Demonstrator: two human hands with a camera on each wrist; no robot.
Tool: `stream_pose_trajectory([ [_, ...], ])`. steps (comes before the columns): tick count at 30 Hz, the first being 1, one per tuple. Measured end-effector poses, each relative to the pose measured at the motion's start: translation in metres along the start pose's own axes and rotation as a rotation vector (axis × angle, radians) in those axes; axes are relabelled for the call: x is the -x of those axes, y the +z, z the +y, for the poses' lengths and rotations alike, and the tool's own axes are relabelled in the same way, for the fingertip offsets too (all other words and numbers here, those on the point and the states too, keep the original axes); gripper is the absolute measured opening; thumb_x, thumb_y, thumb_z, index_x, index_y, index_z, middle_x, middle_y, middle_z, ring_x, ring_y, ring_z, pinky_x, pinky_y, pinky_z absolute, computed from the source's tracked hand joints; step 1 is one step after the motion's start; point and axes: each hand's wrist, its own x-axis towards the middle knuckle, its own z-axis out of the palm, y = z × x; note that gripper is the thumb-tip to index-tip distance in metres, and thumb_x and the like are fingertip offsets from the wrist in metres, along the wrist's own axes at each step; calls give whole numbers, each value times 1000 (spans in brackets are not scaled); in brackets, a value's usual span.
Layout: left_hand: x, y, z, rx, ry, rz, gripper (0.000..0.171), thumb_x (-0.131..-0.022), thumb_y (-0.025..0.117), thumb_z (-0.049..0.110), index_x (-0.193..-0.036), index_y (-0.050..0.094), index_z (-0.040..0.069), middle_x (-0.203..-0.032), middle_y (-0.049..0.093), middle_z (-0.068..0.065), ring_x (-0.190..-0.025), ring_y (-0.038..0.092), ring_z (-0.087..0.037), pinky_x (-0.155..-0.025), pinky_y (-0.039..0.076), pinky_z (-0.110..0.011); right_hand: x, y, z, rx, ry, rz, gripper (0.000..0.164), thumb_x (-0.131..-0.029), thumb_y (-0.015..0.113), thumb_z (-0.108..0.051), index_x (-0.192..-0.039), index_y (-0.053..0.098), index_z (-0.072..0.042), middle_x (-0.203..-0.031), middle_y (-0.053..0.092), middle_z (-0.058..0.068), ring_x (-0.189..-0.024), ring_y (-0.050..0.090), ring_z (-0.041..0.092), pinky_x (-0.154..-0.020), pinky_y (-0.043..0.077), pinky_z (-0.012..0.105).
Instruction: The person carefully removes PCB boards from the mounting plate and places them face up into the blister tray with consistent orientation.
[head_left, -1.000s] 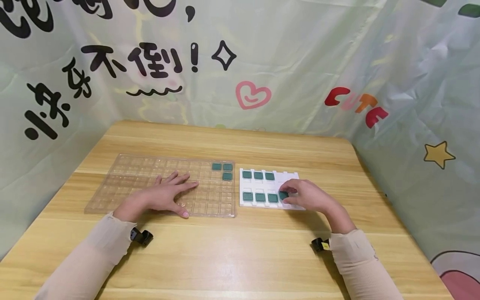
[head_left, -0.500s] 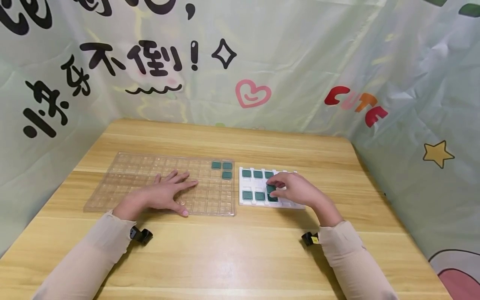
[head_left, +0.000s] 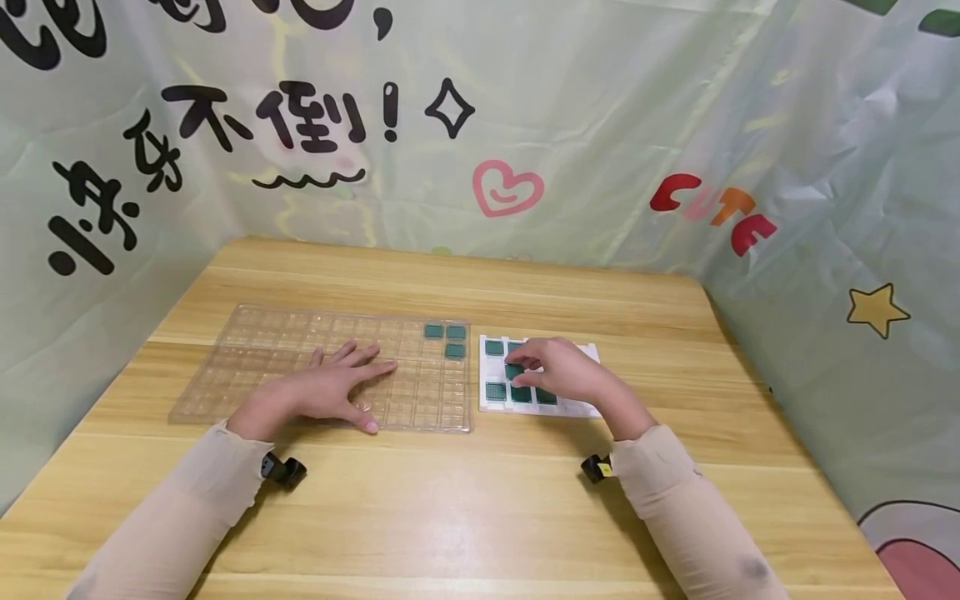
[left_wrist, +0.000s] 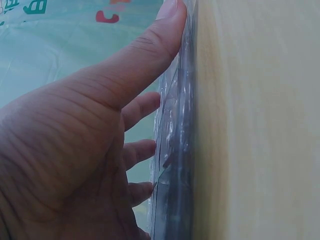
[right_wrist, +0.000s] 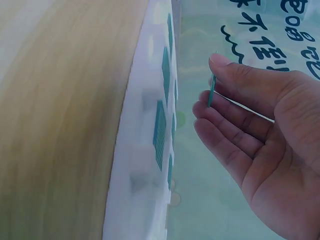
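My left hand (head_left: pixel 322 393) lies with fingers spread on a clear plastic compartment tray (head_left: pixel 423 400). In the left wrist view its thumb and fingertips rest along the tray's edge (left_wrist: pixel 175 165). My right hand (head_left: pixel 562 371) is over a white tray (head_left: pixel 577 407), pinching a thin, square green chip (right_wrist: pixel 212 91) between thumb and fingers. The right wrist view shows this chip edge-on, raised above the white tray. Several more green chips (head_left: pixel 495 391) sit in two rows in the white tray, partly hidden by the right hand.
Three green chips (head_left: pixel 455 351) occupy the far right corner of the clear tray. The two trays lie side by side on a wooden table (head_left: pixel 450 508), close together. A printed curtain (head_left: pixel 585 125) hangs behind and beside the table.
My right hand has lifted a chip from the near row's right end of the white tray and carried it left above the tray. My left hand stays in place.
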Motion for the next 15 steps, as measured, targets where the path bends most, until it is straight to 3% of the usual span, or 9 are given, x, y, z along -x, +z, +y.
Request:
stream_pose_trajectory([
  [15, 2, 0, 1, 7, -1, 1, 107, -70, 71, 72, -156, 28, 26, -163, 6, -12, -145, -6, -45, -102, -6, -76, -30, 10, -23, 67, -17, 16, 35, -88, 75, -26, -120, 69, -10, -106, 69, -1, -95, 64, 13, -85, 52, 33],
])
